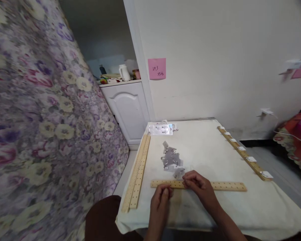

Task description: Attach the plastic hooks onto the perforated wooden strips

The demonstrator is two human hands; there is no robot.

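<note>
A long wooden strip with rows of holes point(220, 186) lies across the near part of a white-clothed table point(210, 147). My left hand point(161, 198) rests just below its left part, fingers curled, thumb and fingertips pinched together. My right hand point(199, 186) sits on the strip near its middle, fingertips pinched at the strip's top edge. What either hand holds is too small to make out. A pile of small clear bags point(172, 160) lies just beyond the strip.
Two more holed wooden strips point(137, 172) lie along the table's left edge. Another strip with white pieces on it point(243, 153) runs along the right. A packet point(161, 129) lies at the far edge. Floral fabric point(40, 127) fills the left; a white cabinet point(126, 107) stands behind.
</note>
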